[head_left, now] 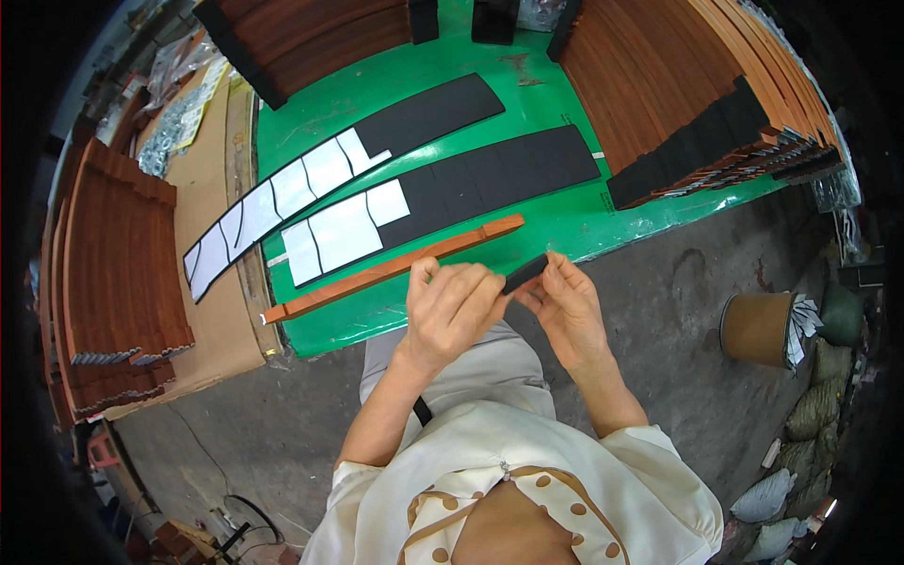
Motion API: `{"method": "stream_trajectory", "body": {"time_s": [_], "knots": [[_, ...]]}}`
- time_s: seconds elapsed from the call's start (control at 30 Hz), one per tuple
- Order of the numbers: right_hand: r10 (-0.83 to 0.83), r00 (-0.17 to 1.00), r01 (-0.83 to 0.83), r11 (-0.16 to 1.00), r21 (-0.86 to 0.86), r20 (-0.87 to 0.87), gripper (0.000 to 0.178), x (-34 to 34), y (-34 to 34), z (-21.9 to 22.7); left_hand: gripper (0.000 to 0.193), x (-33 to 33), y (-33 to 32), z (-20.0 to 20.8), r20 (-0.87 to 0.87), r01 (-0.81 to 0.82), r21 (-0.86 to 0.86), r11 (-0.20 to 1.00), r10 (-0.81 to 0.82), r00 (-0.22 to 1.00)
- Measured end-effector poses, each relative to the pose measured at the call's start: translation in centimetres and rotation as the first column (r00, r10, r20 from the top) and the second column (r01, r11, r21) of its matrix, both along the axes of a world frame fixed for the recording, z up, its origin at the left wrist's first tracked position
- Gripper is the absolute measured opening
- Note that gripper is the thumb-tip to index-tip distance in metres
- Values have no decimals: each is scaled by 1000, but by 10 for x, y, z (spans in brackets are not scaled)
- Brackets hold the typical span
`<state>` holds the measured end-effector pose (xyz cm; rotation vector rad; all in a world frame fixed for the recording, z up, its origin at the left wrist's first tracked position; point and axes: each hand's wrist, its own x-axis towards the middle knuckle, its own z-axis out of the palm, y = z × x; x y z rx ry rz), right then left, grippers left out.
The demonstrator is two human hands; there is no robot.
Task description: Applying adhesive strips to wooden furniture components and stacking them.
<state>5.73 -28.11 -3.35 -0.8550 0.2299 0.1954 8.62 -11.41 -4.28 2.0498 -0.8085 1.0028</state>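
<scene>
A small black foam-like strip (pixel 526 273) is held up in front of me, over the near edge of the green tabletop. My left hand (pixel 450 313) is closed on its left end, fingers curled. At its other end my right hand (pixel 569 313) pinches it between thumb and fingertips. Just beyond my left hand lies a reddish-brown wooden slat (pixel 377 274) on the green tabletop (pixel 330 333). Behind the slat lie two long black sheets, a nearer one (pixel 499 174) and a farther one (pixel 433 113), both partly covered by white backing pieces (pixel 334 235) separated by dark lines.
Brown slats with black ends are stacked at the right (pixel 659 85) and far left (pixel 330 38). More slats (pixel 122 254) stand on cardboard (pixel 212 330) at left, near a bag of metal parts (pixel 179 118). A brown bin (pixel 756 330) with white scraps stands on the floor at right.
</scene>
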Motion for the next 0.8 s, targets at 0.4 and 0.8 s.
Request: {"method": "stream_trajectory", "body": {"time_s": [0.4, 0.8], "knots": [[367, 802, 348, 354, -868, 471, 31, 2, -49, -3, 25, -16, 2, 3, -250, 96, -5, 995, -94, 964], [712, 510, 409, 292, -865, 482, 35, 4, 5, 15, 27, -41, 34, 0, -351, 136, -146, 980, -180, 919]]}}
